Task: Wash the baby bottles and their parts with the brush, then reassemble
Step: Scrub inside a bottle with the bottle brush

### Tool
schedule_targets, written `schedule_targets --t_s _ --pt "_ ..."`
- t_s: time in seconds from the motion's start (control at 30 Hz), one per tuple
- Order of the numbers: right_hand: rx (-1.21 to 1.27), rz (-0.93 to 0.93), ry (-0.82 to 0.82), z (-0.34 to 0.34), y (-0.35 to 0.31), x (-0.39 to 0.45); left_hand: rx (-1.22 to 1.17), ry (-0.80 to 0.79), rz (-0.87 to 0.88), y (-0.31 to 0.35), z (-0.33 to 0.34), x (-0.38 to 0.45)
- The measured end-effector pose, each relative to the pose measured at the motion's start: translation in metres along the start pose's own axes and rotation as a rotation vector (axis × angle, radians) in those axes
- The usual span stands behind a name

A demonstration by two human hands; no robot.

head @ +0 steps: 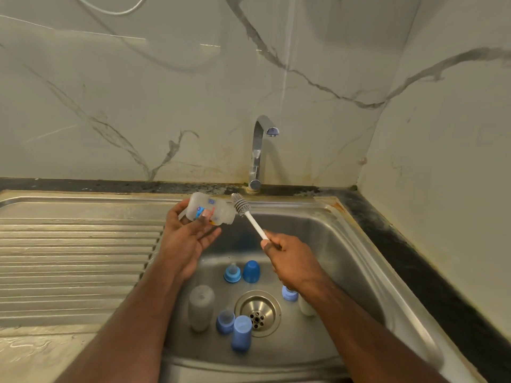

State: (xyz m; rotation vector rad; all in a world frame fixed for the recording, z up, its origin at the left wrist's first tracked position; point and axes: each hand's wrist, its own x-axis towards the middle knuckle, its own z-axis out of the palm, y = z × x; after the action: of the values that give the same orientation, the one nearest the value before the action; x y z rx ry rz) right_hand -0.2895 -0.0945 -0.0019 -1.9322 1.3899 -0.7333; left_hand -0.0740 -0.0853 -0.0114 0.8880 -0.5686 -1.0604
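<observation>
My left hand point(188, 233) holds a clear baby bottle point(211, 208) on its side above the sink's back left corner, its mouth facing right. My right hand point(287, 258) grips the white handle of a bottle brush point(250, 214); its grey bristle head sits just outside the bottle's mouth. In the sink basin lie a frosted bottle point(201, 306), two blue caps point(251, 271) point(241, 333), and blue nipple rings point(232, 273) point(225, 322). A third ring point(289, 293) and a white bottle point(305, 306) are partly hidden under my right forearm.
The steel sink point(359, 244) has a drain point(257, 312) in the middle and a ribbed drainboard point(74, 258) to the left. A chrome tap point(260, 150) stands behind the basin, with no water running. Marble walls close the back and right side.
</observation>
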Motion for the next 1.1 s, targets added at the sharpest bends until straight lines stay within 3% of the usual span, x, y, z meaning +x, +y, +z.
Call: schedule_targets --t_s 0.17,0.43,0.6,0.73,0.93,1.1 --pt "0.097 0.003 -0.049 0.001 0.001 -0.003 -0.125 -0.026 -0.063 0.004 -0.005 0.002" --pt "0.006 -0.124 -0.069 0.004 -0.006 -0.006 -0.102 0.072 -0.070 0.003 -0.003 0.003" --pt "-0.124 -0.087 -0.042 0.002 -0.005 -0.002 -0.065 -0.073 -0.106 0.006 0.000 -0.004" --pt "0.025 -0.114 -0.010 0.002 -0.009 -0.004 -0.066 -0.064 -0.110 0.006 -0.002 -0.003" --pt "-0.149 -0.077 -0.029 0.002 -0.005 0.000 -0.054 -0.185 -0.156 0.008 0.003 -0.008" --pt "0.102 -0.079 0.000 0.004 -0.008 -0.004 -0.054 -0.143 -0.150 0.009 0.002 -0.010"
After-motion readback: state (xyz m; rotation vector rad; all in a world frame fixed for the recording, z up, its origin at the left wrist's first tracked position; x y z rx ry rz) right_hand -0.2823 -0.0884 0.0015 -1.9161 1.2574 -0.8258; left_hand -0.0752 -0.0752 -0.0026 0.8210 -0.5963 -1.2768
